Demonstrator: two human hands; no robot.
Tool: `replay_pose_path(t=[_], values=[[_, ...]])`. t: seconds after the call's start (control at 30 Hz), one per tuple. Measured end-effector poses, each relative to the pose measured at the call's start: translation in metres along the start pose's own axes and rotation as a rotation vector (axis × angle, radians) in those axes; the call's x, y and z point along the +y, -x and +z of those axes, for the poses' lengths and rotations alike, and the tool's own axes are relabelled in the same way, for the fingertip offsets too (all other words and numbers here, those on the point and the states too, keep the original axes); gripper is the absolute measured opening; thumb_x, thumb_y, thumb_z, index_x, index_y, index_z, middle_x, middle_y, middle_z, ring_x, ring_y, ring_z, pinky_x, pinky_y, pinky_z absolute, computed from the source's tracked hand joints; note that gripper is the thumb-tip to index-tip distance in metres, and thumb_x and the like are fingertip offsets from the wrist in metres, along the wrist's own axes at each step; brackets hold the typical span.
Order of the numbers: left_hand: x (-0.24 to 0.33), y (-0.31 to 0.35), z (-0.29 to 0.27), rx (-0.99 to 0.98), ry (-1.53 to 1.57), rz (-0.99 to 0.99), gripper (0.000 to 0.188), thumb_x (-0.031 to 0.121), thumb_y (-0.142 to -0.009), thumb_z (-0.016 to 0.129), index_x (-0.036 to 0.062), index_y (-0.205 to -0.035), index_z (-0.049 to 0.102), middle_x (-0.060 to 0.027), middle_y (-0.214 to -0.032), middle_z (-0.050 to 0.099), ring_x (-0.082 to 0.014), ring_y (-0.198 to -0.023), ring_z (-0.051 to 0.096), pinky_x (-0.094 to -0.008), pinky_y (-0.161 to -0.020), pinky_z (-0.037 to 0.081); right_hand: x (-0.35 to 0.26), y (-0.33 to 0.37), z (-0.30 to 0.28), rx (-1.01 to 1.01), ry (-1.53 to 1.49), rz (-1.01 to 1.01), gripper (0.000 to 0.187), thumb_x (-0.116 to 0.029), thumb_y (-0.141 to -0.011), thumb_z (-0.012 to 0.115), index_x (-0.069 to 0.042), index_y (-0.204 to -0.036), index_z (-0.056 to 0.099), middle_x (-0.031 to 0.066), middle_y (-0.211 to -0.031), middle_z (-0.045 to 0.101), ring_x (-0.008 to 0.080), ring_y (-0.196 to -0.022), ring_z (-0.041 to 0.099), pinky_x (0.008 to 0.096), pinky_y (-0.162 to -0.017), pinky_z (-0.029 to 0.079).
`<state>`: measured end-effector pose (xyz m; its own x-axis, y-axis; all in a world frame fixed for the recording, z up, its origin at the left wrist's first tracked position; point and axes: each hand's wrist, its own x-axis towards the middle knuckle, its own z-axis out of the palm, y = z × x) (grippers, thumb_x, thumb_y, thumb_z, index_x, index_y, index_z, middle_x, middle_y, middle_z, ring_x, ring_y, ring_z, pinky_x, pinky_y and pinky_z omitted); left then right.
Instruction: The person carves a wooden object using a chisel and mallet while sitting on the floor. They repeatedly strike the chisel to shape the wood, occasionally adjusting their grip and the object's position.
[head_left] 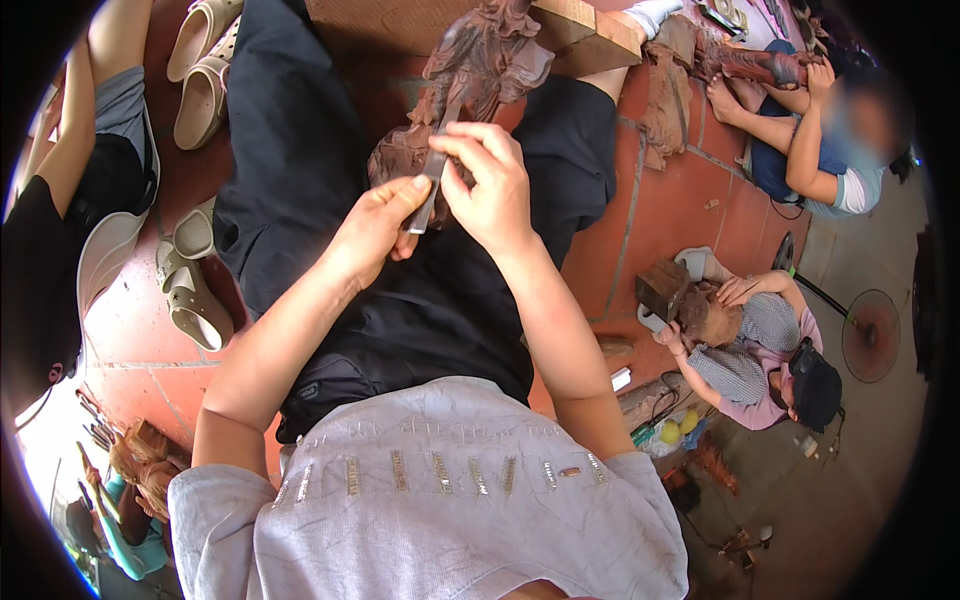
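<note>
A reddish-brown carved wooden figure (pixel 490 62) with deep folds in its surface stands between my knees; its top runs past the upper edge of the view. In front of it, a narrow flat grey metal bar (pixel 424 212) slants toward me, its near end bright. My left hand (pixel 372 222) is closed on the lower part of this bar, thumb lying across it. Higher up, the bent fingers and thumb of my right hand (pixel 487 185) close about the bar, close to the carving. Whether the bar's far end touches the wood, I cannot tell.
A thick wooden block (pixel 590 40) lies beyond the carving. Pale clogs (pixel 200 100) stand on the red tiles (pixel 620 235) at left. People sit at both sides; one at right holds a dark carving (pixel 760 68). A round fan (pixel 870 335) stands at far right.
</note>
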<state>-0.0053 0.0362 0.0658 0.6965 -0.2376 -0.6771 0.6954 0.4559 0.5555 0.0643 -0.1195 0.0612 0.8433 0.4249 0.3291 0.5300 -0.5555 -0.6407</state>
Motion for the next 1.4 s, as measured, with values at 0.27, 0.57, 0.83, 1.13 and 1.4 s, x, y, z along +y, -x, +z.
replay_pose_path(t=[0.27, 0.57, 0.83, 1.13, 1.4], values=[[-0.014, 0.009, 0.0, -0.026, -0.072, -0.052, 0.035, 0.036, -0.105, 0.05, 0.0079, -0.088, 0.061, 0.0025, -0.053, 0.047, -0.0073, -0.041, 0.042, -0.0226, -0.041, 0.031, -0.002, 0.018, -0.007, -0.122, 0.007, -0.006, 0.027, 0.001, -0.074, 0.07, -0.01, -0.098, 0.072, 0.0058, -0.105, 0.066, 0.0278, -0.098, 0.063, 0.0395, -0.088, 0.049], [-0.019, -0.006, 0.004, -0.069, -0.255, 0.014, 0.027, 0.032, -0.104, 0.053, 0.007, -0.098, 0.061, 0.0032, -0.068, 0.054, -0.0046, -0.045, 0.046, -0.0188, -0.043, 0.037, 0.012, 0.03, -0.002, -0.054, -0.02, 0.024, 0.034, 0.006, -0.074, 0.068, -0.01, -0.104, 0.071, 0.0078, -0.109, 0.067, 0.0293, -0.101, 0.064, 0.0382, -0.089, 0.051], [0.008, -0.016, 0.025, -0.048, -0.343, 0.221, 0.029, 0.029, -0.104, 0.054, 0.0049, -0.088, 0.056, 0.0009, -0.068, 0.055, -0.0058, -0.049, 0.05, -0.0226, -0.045, 0.041, 0.013, 0.002, -0.012, 0.096, 0.033, -0.012, 0.032, 0.005, -0.073, 0.068, -0.011, -0.101, 0.07, 0.0053, -0.107, 0.068, 0.0276, -0.098, 0.063, 0.0387, -0.088, 0.049], [-0.006, 0.0, 0.008, -0.078, -0.261, 0.074, 0.028, 0.031, -0.105, 0.053, 0.006, -0.095, 0.061, 0.0023, -0.068, 0.054, -0.005, -0.046, 0.046, -0.0196, -0.044, 0.038, 0.009, 0.021, -0.012, -0.038, -0.014, 0.005, 0.033, 0.003, -0.074, 0.071, -0.01, -0.104, 0.071, 0.0059, -0.108, 0.068, 0.0283, -0.099, 0.064, 0.0377, -0.089, 0.051], [-0.014, -0.009, 0.004, -0.07, -0.202, 0.07, 0.028, 0.034, -0.105, 0.05, 0.0094, -0.094, 0.06, 0.0048, -0.059, 0.05, -0.0039, -0.042, 0.044, -0.0191, -0.041, 0.032, 0.008, 0.021, -0.001, -0.016, -0.012, 0.048, 0.03, 0.004, -0.076, 0.068, -0.009, -0.103, 0.071, 0.0074, -0.109, 0.067, 0.0286, -0.1, 0.064, 0.0379, -0.089, 0.051]])
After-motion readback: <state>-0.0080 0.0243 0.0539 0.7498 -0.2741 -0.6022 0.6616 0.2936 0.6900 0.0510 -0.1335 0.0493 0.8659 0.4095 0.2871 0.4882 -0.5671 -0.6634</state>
